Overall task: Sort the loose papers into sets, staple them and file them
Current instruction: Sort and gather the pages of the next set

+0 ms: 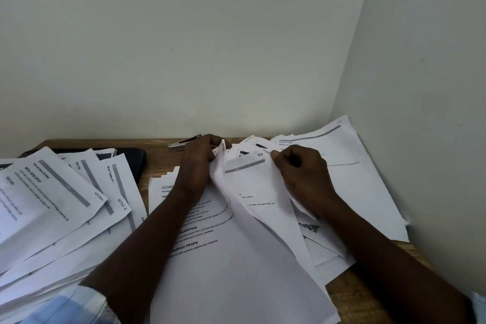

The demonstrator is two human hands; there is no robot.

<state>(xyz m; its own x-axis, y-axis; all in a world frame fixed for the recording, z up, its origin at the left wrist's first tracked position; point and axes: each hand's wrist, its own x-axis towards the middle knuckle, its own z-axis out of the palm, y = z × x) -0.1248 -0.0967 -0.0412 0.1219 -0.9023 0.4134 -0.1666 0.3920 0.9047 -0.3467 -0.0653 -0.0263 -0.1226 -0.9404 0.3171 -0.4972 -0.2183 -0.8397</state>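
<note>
Sheet [247, 181] creased, left hand [198, 159], right hand [302, 173] pinching

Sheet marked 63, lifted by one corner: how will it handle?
Likely floppy: the sheet buckles and creases between the left hand and right hand. Probably light, and apt to slide on the loose papers beneath.

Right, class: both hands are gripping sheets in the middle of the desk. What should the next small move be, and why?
Probably square the held sheets, tapping their edges level on the desk. The left hand and right hand pinch them near their top edge, yet they lie splayed and bowed. The stapler sits just behind the left hand, so stapling could follow.
</note>
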